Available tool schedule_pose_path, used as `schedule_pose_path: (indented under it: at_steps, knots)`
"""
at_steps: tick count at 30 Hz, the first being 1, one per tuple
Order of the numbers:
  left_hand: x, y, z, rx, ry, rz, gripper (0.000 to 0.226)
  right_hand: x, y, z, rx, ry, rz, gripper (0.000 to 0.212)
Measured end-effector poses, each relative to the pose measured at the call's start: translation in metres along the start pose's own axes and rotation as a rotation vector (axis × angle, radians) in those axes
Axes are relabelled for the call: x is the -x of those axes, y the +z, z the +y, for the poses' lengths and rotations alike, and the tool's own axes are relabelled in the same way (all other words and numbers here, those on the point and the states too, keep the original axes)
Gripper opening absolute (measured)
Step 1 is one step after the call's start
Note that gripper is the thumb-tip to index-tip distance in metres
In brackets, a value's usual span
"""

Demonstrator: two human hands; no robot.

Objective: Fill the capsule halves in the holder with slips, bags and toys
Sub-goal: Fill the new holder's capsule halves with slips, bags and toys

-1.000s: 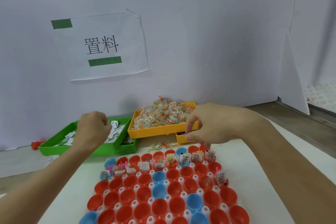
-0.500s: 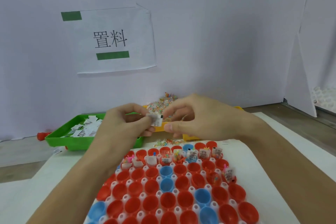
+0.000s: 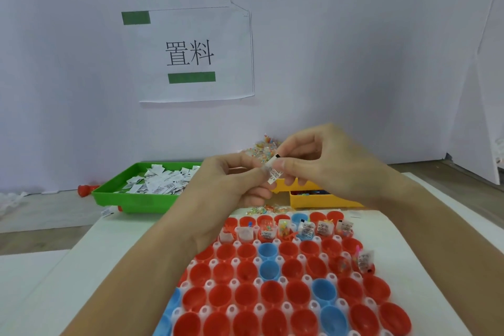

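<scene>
A small white slip [image 3: 274, 173] is held up above the far edge of the holder [image 3: 289, 281], pinched from both sides. The left hand [image 3: 231, 185] is curled, its thumb and fingertips closed on the slip's near end; the right hand [image 3: 324, 163] is curled too, its thumb and forefinger pinching the same slip from the other side. Black print is seen on the slip.

Below the hands, the white holder is packed with red capsule halves [image 3: 297, 294] and a few blue capsule halves [image 3: 268, 251], open side up. Along the far rows, several halves are already loaded with slips, little bags and toys [image 3: 308, 229]; one filled half [image 3: 364, 263] sits alone at the right, a row nearer. The nearer rows are seen unfilled.

Behind, to the left, a green tray [image 3: 136, 202] heaped with more slips is set against the wall. A yellow tray [image 3: 321, 200] is partly hidden behind the hands, and a heap of colourful bags [image 3: 263, 147] peeks above the fingers. A few bags [image 3: 268, 209] lie loose between the trays and the holder. On the wall a paper sign [image 3: 191, 54] is taped with green strips.
</scene>
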State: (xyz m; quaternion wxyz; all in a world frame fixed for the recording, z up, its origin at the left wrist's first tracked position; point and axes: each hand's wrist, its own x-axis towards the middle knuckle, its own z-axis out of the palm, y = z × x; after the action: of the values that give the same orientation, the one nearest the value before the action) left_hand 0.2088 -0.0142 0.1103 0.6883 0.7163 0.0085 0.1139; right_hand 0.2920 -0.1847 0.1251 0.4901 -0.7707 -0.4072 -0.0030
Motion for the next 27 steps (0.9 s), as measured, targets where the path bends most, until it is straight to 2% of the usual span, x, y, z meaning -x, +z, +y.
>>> schedule_pose_path:
  at_steps: [6, 12, 17, 21, 24, 27]
  knots:
    - [0.001, -0.001, 0.000, -0.183, 0.015, -0.010, 0.004, 0.000, -0.004, 0.003, 0.081, -0.003, -0.026, 0.006]
    - [0.002, -0.002, 0.003, -0.177, 0.044, -0.111, 0.007, 0.000, -0.013, 0.005, 0.049, -0.023, -0.062, 0.005]
    - [0.002, -0.003, 0.000, -0.346, 0.066, -0.230, 0.008, 0.002, -0.024, 0.006, 0.065, -0.032, -0.213, 0.007]
    - [-0.001, -0.007, -0.004, -0.475, 0.066, -0.216, 0.011, 0.004, -0.034, 0.012, 0.220, 0.092, -0.367, 0.008]
    - [-0.003, -0.009, -0.004, -0.462, 0.069, -0.204, 0.011, 0.007, -0.038, 0.020, 0.460, 0.233, -0.471, 0.009]
    - [-0.003, -0.011, -0.004, -0.454, 0.064, -0.200, 0.011, 0.008, -0.036, 0.025, 0.530, 0.334, -0.532, 0.011]
